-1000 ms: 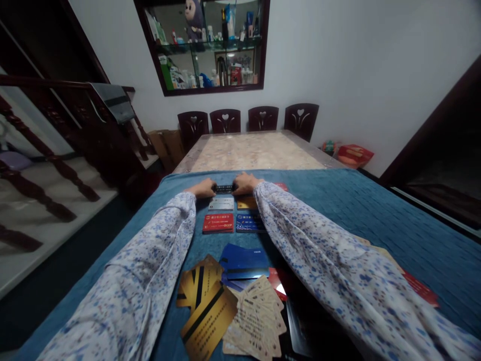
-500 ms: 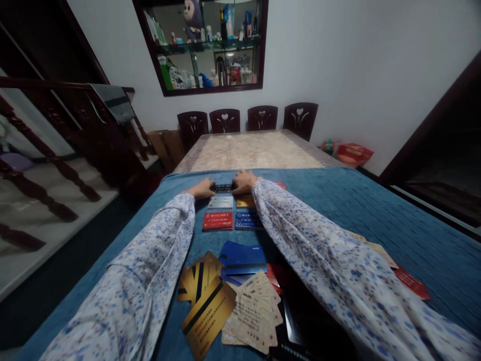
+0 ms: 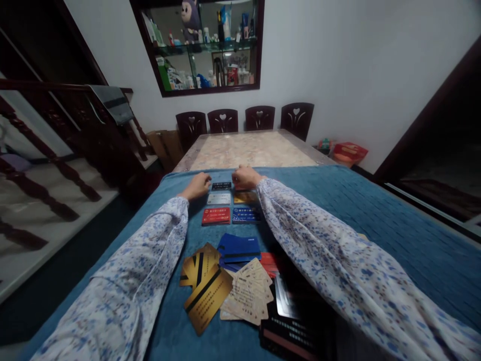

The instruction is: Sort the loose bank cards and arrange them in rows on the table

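Note:
My left hand (image 3: 197, 185) is raised just left of a black card (image 3: 221, 186), its fingers loosely bent, slightly apart and holding nothing. My right hand (image 3: 246, 177) hovers at the black card's right side with fingers curved downward; its fingertips are partly hidden, and no card shows in it. The black card lies flat between the hands. Nearer to me are a silver card (image 3: 219, 199), a gold card (image 3: 243, 197) partly behind my right wrist, a red card stack (image 3: 216, 216) and a blue patterned card stack (image 3: 246, 215).
Loose gold cards (image 3: 208, 298), blue cards (image 3: 240, 248), beige cards (image 3: 250, 293), a red card (image 3: 269, 263), a silvery card (image 3: 285, 297) and black cards (image 3: 287, 338) lie close to me. A blue cloth (image 3: 315, 200) covers the table's near part; chairs (image 3: 259, 118) stand beyond.
Both hands have come off the black card's sides; the left has drawn back to the left and up. The black card stays flat. The view has shifted slightly.

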The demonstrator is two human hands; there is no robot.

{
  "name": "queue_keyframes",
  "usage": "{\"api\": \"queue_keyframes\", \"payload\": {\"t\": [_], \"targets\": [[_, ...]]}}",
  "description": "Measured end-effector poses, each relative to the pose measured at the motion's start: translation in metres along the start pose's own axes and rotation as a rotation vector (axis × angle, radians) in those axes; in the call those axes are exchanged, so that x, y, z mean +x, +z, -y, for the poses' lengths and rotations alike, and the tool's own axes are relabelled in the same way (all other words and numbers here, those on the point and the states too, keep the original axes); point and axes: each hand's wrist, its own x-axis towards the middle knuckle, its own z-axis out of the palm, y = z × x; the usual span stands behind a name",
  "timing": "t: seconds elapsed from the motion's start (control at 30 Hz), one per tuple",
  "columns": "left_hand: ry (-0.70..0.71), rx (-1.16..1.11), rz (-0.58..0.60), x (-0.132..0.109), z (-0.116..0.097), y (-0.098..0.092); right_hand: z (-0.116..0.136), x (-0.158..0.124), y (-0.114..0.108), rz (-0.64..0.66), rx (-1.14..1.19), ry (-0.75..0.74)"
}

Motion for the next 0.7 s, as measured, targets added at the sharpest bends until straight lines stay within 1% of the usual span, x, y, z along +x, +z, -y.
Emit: {"api": "queue_keyframes", "payload": {"t": [0.17,0.37,0.53,0.7], "targets": [[0.016,0.01,-0.066,-0.018,-0.019,-0.01,0.007,-0.018,-0.01,-0.052,-0.008,-0.029],[0.014,0.034,-0.066,-0.04,-0.04,-0.018,0.012,-0.041,-0.018,-0.051,-0.001,-0.073],[0.027,0.012,-0.063,-0.057,-0.054,-0.019,0.019,-0.064,-0.025,-0.055,0.006,-0.065],[0.046,0.002,-0.055,-0.073,-0.068,-0.015,0.024,-0.087,-0.027,-0.043,0.011,-0.048]]}}
